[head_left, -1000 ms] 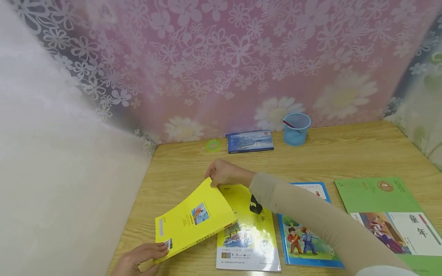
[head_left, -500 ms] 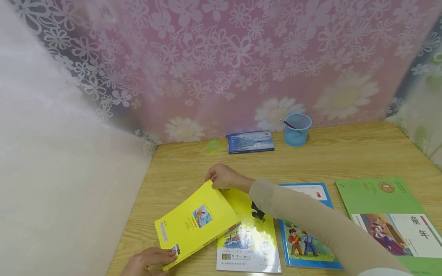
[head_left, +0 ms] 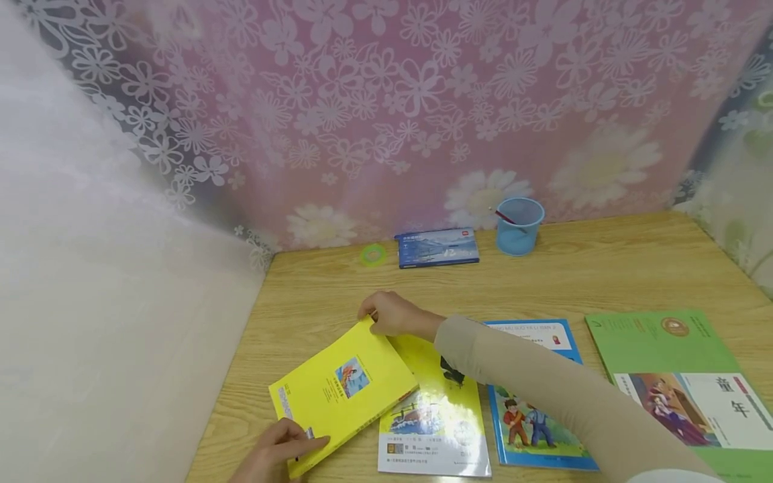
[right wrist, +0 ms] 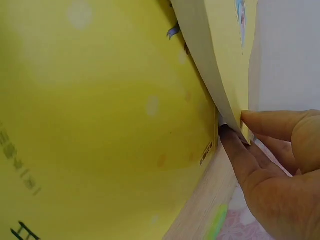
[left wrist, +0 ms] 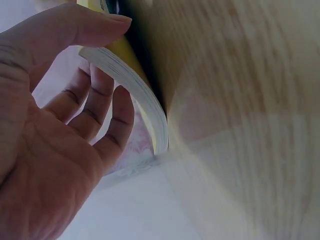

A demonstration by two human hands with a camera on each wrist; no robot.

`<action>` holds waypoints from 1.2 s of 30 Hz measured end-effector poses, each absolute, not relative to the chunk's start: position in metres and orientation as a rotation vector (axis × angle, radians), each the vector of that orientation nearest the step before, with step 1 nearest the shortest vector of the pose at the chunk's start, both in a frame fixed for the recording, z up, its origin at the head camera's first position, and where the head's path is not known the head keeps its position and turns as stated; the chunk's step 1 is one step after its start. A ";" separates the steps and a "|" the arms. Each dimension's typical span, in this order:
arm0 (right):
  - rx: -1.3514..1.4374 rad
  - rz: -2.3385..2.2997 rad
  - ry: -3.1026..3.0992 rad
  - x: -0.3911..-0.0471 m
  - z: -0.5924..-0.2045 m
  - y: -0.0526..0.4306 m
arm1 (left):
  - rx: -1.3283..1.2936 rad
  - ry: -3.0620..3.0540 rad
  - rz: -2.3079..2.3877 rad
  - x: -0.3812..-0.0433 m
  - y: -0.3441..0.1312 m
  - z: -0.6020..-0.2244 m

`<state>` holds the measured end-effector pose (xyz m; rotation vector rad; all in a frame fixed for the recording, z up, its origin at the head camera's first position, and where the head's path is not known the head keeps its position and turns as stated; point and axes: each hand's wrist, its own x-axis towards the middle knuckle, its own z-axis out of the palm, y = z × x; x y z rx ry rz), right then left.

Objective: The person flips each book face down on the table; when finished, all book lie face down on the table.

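A thick yellow book (head_left: pixel 347 389) lies back cover up and tilted, overlapping a second yellow book (head_left: pixel 435 416) on the table. My right hand (head_left: pixel 391 313) pinches its far corner. In the right wrist view, the thumb is on the yellow book's (right wrist: pixel 232 65) cover and the other fingers are beneath. My left hand (head_left: pixel 278 448) holds the near corner. The left wrist view has the thumb on one side of the book's page edges (left wrist: pixel 135 87) and the fingers curled on the other side.
A blue picture book (head_left: pixel 537 429), partly behind my right sleeve (head_left: pixel 543 382), and a green book (head_left: pixel 646 349) lie to the right. At the back are a green tape roll (head_left: pixel 373 254), a blue box (head_left: pixel 437 248) and a blue pen cup (head_left: pixel 518 228). A wall borders the left.
My left hand has slid right and slightly up at the near corner, its fingers lying farther over the cover. The right hand and the far corner have come slightly nearer.
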<state>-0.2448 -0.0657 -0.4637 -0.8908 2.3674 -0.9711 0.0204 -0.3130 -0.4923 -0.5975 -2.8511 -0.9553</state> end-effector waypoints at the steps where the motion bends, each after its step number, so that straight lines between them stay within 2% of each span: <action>1: -0.909 -0.948 2.370 -0.244 -0.464 -0.066 | -0.593 -2.868 -0.987 0.019 -0.312 -0.493; 9: -1.093 -0.686 2.406 -0.237 -0.461 -0.071 | -0.670 -3.002 -1.019 0.010 -0.307 -0.494; 16: -1.168 -0.613 2.402 -0.233 -0.458 -0.069 | -0.558 -3.157 -1.092 0.006 -0.305 -0.488; 21: -1.314 -0.586 2.362 -0.231 -0.461 -0.060 | -0.564 -2.985 -0.762 0.006 -0.308 -0.494; 25: -1.330 -0.601 2.332 -0.225 -0.463 -0.048 | -0.386 -2.924 -0.427 0.001 -0.312 -0.492; 30: -1.369 -0.581 2.315 -0.212 -0.463 -0.032 | -0.144 -3.114 -0.391 -0.014 -0.322 -0.486; 36: -1.391 -0.545 2.291 -0.192 -0.466 -0.010 | -0.105 -3.142 -0.411 -0.029 -0.335 -0.485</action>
